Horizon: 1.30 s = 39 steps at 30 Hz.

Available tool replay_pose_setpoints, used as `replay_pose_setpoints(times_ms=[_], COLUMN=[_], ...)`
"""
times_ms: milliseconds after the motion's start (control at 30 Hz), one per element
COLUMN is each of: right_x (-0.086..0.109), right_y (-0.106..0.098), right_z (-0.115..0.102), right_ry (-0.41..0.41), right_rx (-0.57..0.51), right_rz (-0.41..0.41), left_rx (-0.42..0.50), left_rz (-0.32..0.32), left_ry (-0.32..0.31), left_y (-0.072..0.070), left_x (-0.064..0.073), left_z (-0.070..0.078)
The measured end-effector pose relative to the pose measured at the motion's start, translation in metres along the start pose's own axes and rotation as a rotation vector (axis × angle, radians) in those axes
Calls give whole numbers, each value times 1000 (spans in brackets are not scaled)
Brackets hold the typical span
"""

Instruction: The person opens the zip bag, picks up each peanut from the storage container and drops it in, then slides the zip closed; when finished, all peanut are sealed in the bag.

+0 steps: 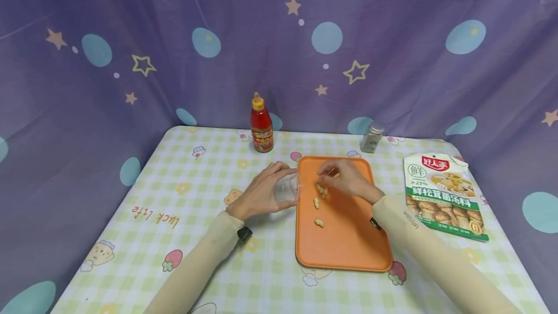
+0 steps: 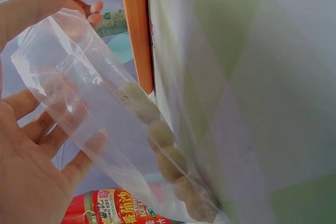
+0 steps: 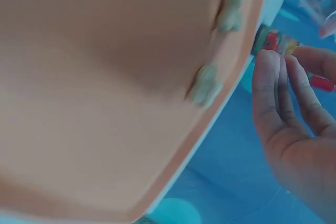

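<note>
Sleeves [image 1: 196, 266] up front, then tray [image 1: 344, 248], flat. Left hand [image 1: 260, 189] grips bag [image 1: 285, 191] by tray's left edge — thumb and fingers apart, probably keeping it spread. Right hand [image 1: 347, 178] bends over tray; can't tell if it pinches anything. Peanuts [image 1: 316, 203] lie tray-left, rim likely containing them — more inside bag.

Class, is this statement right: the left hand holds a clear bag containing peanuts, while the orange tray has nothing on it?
The orange tray isn't bare: the head view shows peanuts on it. The left hand does hold a clear bag containing peanuts.
</note>
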State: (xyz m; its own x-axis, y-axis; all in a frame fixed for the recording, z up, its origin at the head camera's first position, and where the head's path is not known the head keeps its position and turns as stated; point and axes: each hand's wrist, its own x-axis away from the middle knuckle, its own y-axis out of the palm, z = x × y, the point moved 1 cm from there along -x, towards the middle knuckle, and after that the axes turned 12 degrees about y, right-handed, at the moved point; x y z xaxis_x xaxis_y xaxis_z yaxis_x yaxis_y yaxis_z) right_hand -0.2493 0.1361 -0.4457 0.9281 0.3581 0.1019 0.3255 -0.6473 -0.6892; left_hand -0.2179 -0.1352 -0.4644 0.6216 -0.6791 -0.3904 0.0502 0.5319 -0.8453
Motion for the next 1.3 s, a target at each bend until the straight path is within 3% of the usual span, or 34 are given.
replay_pose_setpoints(times_ms=[267, 467, 667, 800, 1300], right_x=[-14, -17, -13, -10, 3], right_y=[-13, -14, -11, -12, -8], right_z=[21, 33, 38, 41, 42], right_ry=[70, 53, 44, 21, 56], right_rx=[22, 90, 76, 85, 50], right_rz=[37, 14, -32, -31, -23], left_rx=[-2, 10, 7, 2, 15], left_rz=[0, -15, -16, -14, -9], left_ry=[3, -3, 1, 3, -14], left_y=[0, 1, 1, 0, -2], left_x=[1, 1, 1, 1, 1], left_z=[-1, 0, 0, -1, 2])
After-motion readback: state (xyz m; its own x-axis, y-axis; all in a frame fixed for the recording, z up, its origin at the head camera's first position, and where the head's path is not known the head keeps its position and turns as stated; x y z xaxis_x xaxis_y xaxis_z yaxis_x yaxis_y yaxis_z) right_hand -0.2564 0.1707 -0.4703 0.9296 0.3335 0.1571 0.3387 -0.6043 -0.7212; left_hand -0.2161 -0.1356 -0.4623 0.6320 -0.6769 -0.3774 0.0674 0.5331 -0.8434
